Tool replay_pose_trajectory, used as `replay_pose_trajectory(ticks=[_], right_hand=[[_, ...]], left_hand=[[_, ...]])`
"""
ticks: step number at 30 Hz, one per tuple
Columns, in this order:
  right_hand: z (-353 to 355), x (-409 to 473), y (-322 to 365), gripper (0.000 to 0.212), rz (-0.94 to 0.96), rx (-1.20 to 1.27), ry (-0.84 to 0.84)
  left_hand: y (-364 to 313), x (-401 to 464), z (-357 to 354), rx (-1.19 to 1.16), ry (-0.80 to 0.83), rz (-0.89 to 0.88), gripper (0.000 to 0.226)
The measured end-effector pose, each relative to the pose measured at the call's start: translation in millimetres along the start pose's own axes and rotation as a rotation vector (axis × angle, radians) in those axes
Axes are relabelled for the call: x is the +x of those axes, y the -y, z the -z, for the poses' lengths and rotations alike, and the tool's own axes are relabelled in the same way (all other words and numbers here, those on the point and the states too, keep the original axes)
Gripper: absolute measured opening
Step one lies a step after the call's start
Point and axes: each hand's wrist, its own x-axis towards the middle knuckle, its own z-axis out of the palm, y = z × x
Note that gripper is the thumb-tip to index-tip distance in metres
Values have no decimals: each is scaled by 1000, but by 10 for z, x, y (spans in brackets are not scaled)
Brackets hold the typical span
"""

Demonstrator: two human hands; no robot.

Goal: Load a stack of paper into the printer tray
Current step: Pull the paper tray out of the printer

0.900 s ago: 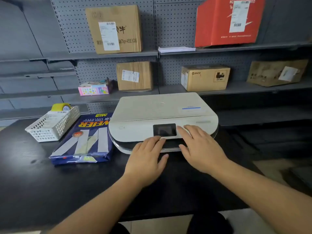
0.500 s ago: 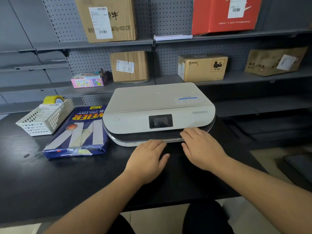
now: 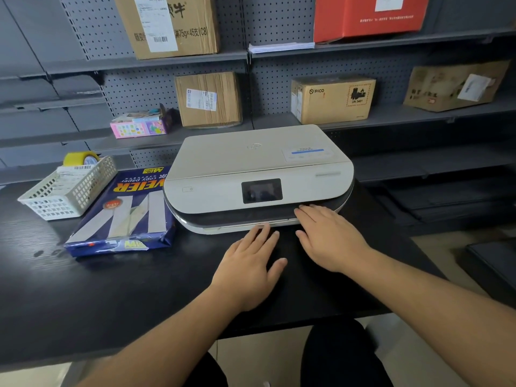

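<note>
A white flat printer (image 3: 251, 163) with a small dark screen sits on the black table (image 3: 83, 297). Its tray front (image 3: 237, 222) is the dark band along the lower edge, and it looks closed. My left hand (image 3: 248, 263) lies flat on the table just in front of the tray, fingertips almost touching its edge. My right hand (image 3: 326, 236) rests palm down beside it, fingertips on the tray's front lip. Both hands hold nothing. A wrapped blue ream of copy paper (image 3: 125, 213) lies on the table to the printer's left.
A white mesh basket (image 3: 69, 188) with a yellow tape roll (image 3: 81, 157) stands at the far left. Grey shelves behind hold cardboard boxes (image 3: 209, 99), a red box (image 3: 368, 15) and loose sheets (image 3: 279, 47). The table's near edge runs just above my knees.
Both hands have slid back from the printer's front panel toward me, down to the tray edge and the table. The view has tilted, so the printer sits lower in frame.
</note>
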Motion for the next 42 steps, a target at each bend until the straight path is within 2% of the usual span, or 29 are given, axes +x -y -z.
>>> replay_pose_trajectory(ticks=[7,12,20,35,42], right_hand=[[-14,13,3,56,-2,-3,0],[10,1,16,55,3,-5,-9],[39,-13,21,53,12,-15,-15],[17,-2,22,50,12,-15,-30],[-6,-11,8,45,11,-14,-34]], left_hand=[[-31,20,-44,-12,32,27,66],[-95,39,-31,-35,-12,52,65],[-196,111,-20,53,-95,82,61],[-151,71,-58,-26,-67,96,51],[-41,75,43,62,-84,140,52]])
